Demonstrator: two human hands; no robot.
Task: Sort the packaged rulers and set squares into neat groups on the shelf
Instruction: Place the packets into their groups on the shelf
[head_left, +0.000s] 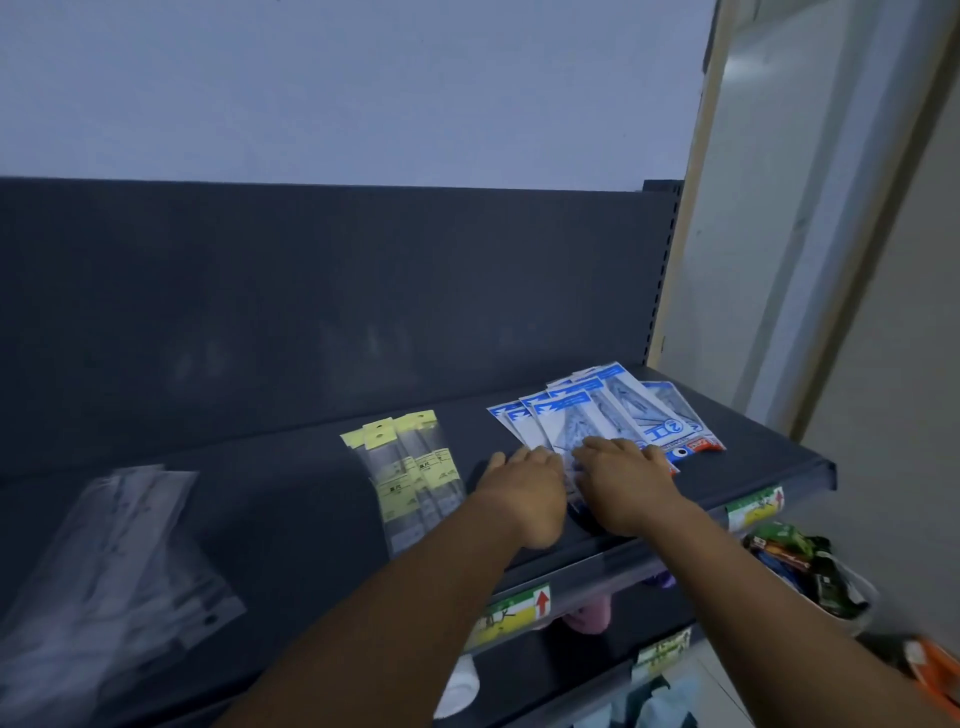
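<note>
Resting side by side on the dark shelf (260, 519), the left hand (524, 486) and right hand (621, 480) lie flat, fingers extended, on the near edge of the fanned blue-headed set square packs (597, 415). Yellow-headed ruler packs (415, 467) lie just left; clear sleeves (119, 561) lie well apart, far left.

A basket (857, 613) of colourful packets sits right of lower shelves' price labels (511, 613).
</note>
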